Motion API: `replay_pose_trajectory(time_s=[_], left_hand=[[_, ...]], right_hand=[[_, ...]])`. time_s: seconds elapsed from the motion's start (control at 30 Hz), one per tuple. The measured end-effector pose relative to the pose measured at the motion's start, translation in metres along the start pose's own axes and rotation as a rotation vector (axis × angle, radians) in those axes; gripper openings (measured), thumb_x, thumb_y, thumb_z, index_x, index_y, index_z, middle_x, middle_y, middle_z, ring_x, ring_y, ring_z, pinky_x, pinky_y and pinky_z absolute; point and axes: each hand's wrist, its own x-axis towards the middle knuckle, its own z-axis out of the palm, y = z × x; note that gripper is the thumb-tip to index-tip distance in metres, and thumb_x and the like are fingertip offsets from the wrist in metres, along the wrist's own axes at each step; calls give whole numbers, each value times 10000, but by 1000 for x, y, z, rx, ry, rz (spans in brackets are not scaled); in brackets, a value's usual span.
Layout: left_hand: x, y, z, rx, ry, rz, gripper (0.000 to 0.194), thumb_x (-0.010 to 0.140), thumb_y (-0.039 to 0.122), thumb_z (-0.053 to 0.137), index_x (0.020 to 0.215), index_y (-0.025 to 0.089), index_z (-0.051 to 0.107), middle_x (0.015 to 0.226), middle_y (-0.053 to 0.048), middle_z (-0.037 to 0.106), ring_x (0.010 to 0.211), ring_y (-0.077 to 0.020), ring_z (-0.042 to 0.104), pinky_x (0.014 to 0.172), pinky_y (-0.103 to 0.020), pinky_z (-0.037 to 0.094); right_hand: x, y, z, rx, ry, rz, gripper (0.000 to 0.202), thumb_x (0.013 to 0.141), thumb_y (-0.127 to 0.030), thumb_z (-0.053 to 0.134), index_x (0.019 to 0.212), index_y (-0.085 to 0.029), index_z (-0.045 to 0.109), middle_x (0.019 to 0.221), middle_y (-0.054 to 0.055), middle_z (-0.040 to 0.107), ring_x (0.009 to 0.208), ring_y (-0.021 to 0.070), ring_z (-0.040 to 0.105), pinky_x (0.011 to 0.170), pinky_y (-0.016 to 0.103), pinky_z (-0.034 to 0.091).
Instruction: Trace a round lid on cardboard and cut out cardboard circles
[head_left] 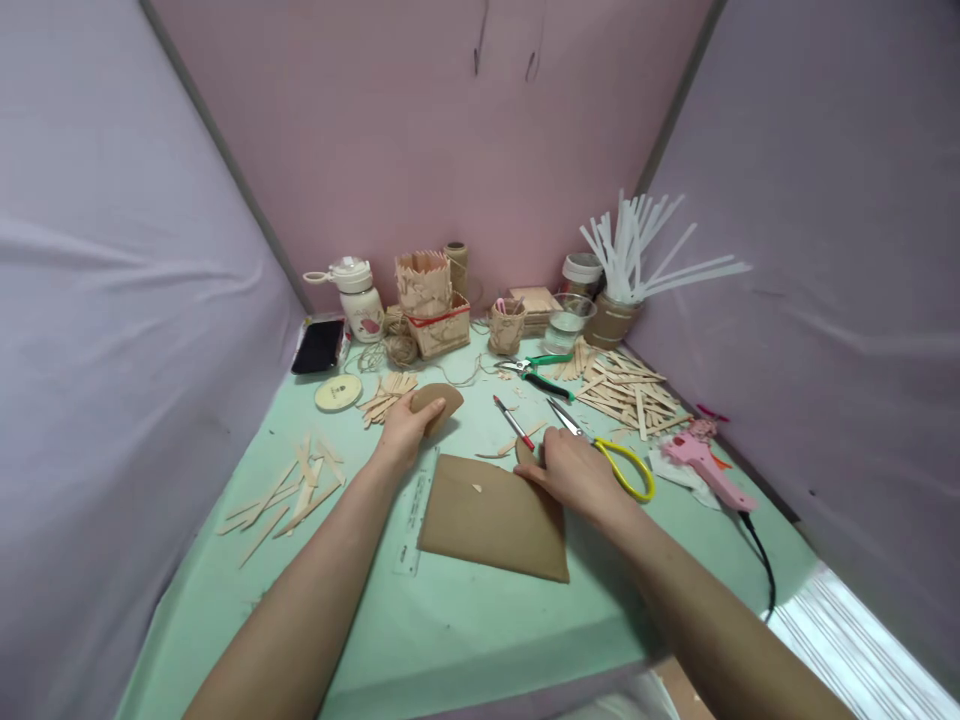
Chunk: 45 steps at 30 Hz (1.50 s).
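Note:
My left hand (pixel 405 430) pinches a brown cardboard piece with a rounded edge (pixel 444 402), lifted over the table's middle. Closed around a small curved cardboard scrap (pixel 525 453), my right hand (pixel 566 468) rests at the upper right edge of a larger cardboard sheet (pixel 491 515); its fingers partly hide the scrap. Along the sheet's left side lies a clear ruler (pixel 414 520). A red and silver pen (pixel 514 422) is just beyond the right hand. Scissors with yellow handles (pixel 626 468) lie beside that hand, blades pointing away.
Loose craft sticks (pixel 626 390) are piled at right, more (pixel 289 495) at left. Green-handled pliers (pixel 544 375), a water bowl (pixel 568 322) and a stick-covered box (pixel 440 328) stand farther back. A pink glue gun (pixel 709 465) lies at right, a bottle (pixel 360 300) and phone (pixel 319 347) back left.

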Motion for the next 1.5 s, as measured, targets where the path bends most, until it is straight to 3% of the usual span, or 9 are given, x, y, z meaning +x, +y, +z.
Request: replay_pose_trajectory(time_s=[0.17, 0.33, 0.47, 0.67, 0.8, 0.9, 1.03, 1.23, 1.5], left_hand=[[-2, 1, 0, -4, 3, 15, 459, 583, 403, 821, 942, 151, 687, 921, -106, 726, 805, -232, 668, 750, -367, 521], [-6, 3, 1, -15, -3, 32, 410, 586, 381, 814, 898, 149, 684, 870, -97, 724, 754, -215, 653, 694, -335, 506], [-8, 5, 1, -28, -13, 46, 364, 592, 364, 809, 862, 157, 677, 844, -82, 717, 742, -202, 646, 668, -311, 498], [-8, 6, 3, -52, -22, 41, 400, 569, 364, 822, 878, 174, 653, 838, -65, 703, 741, -193, 640, 633, -293, 502], [-6, 8, 5, -63, -38, 30, 447, 564, 372, 826, 926, 179, 651, 901, -72, 702, 791, -198, 641, 657, -295, 505], [-8, 11, 5, -59, -49, 18, 454, 565, 376, 829, 932, 176, 652, 911, -70, 699, 805, -199, 640, 660, -291, 504], [-19, 17, 3, -58, -88, -6, 454, 570, 377, 831, 931, 165, 655, 901, -78, 706, 785, -198, 645, 666, -305, 507], [-33, 17, -4, -76, -96, -46, 427, 582, 379, 830, 904, 162, 653, 910, -88, 719, 783, -202, 661, 671, -313, 516], [-24, 12, -10, -142, -3, -63, 464, 603, 370, 815, 978, 161, 639, 968, -87, 708, 792, -187, 654, 680, -298, 521]], right_hand=[[6, -3, 8, -22, -19, -20, 150, 900, -163, 455, 957, -122, 588, 984, 163, 683, 879, 269, 658, 644, 310, 373], [-2, 13, -4, -50, -20, -95, 105, 914, -152, 453, 920, -153, 558, 998, 140, 665, 899, 257, 636, 662, 306, 365], [-42, 44, -18, -22, -47, -228, 71, 895, -190, 475, 859, -209, 534, 957, 94, 659, 841, 247, 617, 668, 315, 377], [-132, 115, -14, 83, -442, -164, 142, 699, -147, 567, 683, -282, 609, 745, 33, 703, 677, 265, 642, 594, 351, 434], [-158, 131, -18, 117, -453, -104, 455, 591, -150, 671, 979, -382, 714, 1070, 45, 744, 986, 347, 674, 830, 457, 510], [-137, 114, -29, 183, -314, -207, 424, 721, -267, 656, 1139, -331, 679, 1196, 75, 701, 1071, 331, 655, 893, 445, 506], [-71, 64, -38, 105, -160, -353, 194, 872, -278, 533, 988, -242, 684, 956, 65, 738, 863, 254, 684, 704, 328, 495], [13, -10, -15, 21, -10, -426, 191, 925, -246, 488, 918, -180, 667, 987, 97, 687, 917, 217, 633, 755, 269, 433], [14, -30, -13, -65, -39, -497, 211, 894, -99, 439, 818, -165, 624, 917, 122, 649, 871, 235, 605, 712, 291, 406]])
